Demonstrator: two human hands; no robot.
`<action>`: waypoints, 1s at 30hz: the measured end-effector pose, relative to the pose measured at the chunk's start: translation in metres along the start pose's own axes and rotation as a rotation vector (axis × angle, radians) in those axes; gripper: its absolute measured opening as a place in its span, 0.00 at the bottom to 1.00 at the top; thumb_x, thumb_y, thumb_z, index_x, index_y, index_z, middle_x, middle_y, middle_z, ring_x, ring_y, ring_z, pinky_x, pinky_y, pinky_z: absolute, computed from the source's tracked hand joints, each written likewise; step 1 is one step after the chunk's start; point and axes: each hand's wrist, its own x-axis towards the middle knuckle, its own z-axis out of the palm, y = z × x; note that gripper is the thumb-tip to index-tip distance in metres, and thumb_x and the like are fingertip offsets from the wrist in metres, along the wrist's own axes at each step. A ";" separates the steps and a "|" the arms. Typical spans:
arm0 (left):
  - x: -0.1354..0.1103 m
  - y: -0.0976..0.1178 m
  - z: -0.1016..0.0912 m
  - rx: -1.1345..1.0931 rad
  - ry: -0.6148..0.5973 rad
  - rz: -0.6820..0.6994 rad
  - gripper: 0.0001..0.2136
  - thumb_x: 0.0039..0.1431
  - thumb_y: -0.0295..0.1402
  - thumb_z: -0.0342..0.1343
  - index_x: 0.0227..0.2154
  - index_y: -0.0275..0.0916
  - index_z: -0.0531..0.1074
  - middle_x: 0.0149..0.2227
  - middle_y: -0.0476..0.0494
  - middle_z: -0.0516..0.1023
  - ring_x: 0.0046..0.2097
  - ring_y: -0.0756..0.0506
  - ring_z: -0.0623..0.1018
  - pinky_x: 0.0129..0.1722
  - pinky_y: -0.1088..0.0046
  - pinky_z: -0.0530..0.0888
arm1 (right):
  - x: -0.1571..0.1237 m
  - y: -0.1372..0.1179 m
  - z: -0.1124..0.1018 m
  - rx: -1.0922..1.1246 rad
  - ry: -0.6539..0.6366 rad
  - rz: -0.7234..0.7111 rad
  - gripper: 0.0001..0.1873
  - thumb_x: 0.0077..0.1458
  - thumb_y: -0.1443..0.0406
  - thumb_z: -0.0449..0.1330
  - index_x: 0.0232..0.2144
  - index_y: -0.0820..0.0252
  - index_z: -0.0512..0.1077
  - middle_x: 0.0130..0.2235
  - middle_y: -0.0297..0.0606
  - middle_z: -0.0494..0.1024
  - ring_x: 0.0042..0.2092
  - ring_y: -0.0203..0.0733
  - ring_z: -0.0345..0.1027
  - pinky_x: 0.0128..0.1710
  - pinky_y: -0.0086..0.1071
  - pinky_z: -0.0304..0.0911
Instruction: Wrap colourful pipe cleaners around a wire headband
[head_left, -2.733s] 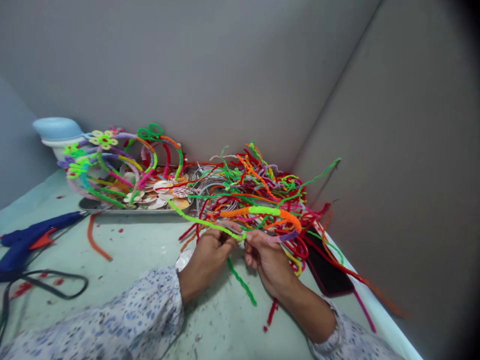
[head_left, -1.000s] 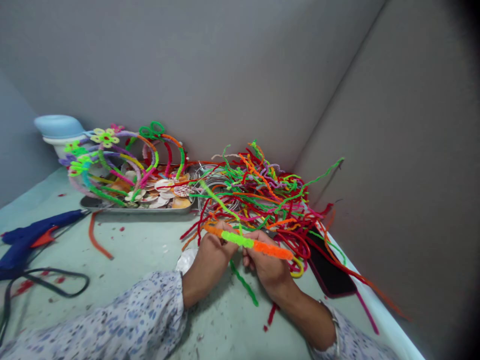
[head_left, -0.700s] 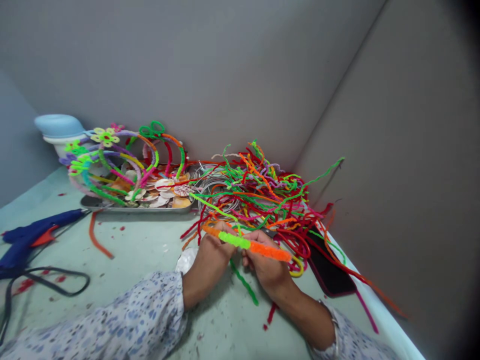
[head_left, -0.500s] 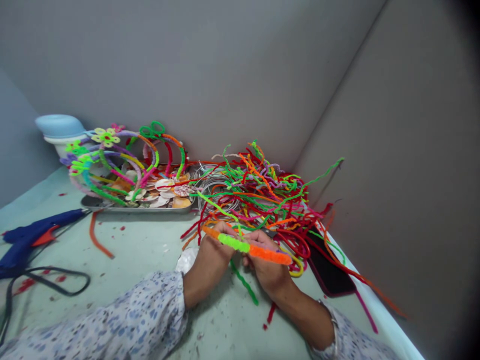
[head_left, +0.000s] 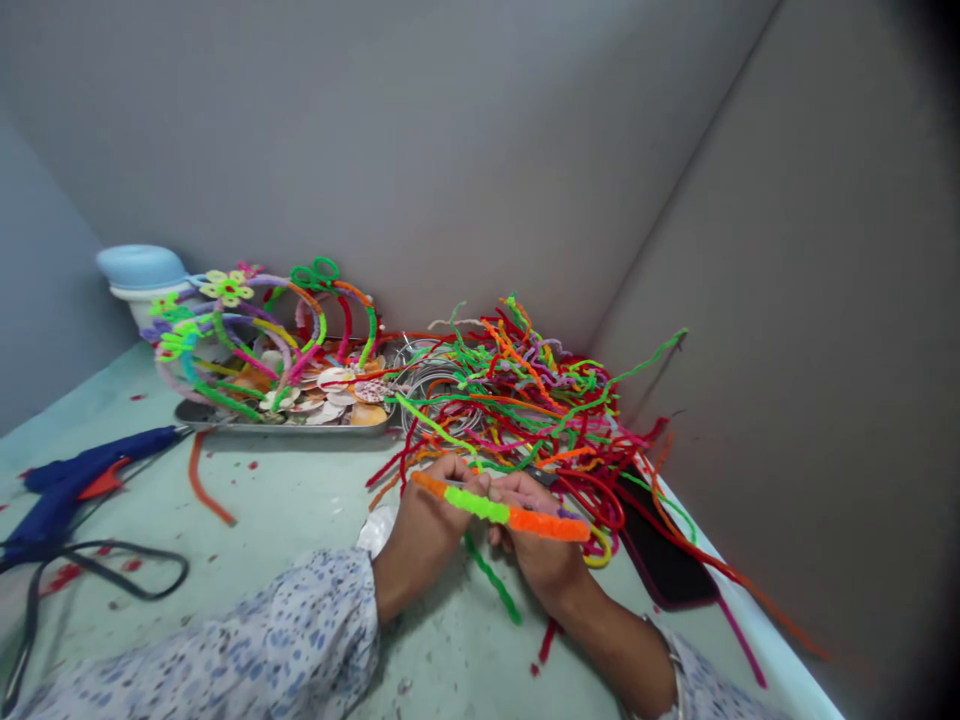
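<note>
My left hand (head_left: 424,515) and my right hand (head_left: 536,545) are both closed on a curved band wrapped in orange and lime-green pipe cleaner (head_left: 499,511), held just above the table. A loose lime-green pipe cleaner strand (head_left: 431,423) runs up and left from between my hands. A darker green pipe cleaner (head_left: 491,578) hangs below them onto the table. Just behind my hands lies a big tangled heap of coloured pipe cleaners (head_left: 536,400).
A metal tray (head_left: 292,421) holds finished wrapped hoops with flowers (head_left: 247,325) and shell-like discs. A blue glue gun (head_left: 71,482) with a black cord lies at the left. A dark phone (head_left: 664,555) lies at the right, near the wall. A pale blue bowl (head_left: 142,270) stands behind the tray.
The wrapped band came down from above my hands to lie level across my fingers. The loose lime strand swung from pointing left to pointing up and back. The view shifted slightly.
</note>
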 end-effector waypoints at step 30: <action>-0.002 0.004 0.002 -0.034 0.038 -0.054 0.06 0.47 0.29 0.52 0.20 0.38 0.62 0.19 0.53 0.66 0.22 0.51 0.67 0.21 0.78 0.62 | -0.006 -0.010 0.001 -0.068 -0.017 -0.012 0.06 0.49 0.62 0.55 0.25 0.58 0.64 0.17 0.26 0.67 0.19 0.31 0.56 0.19 0.24 0.52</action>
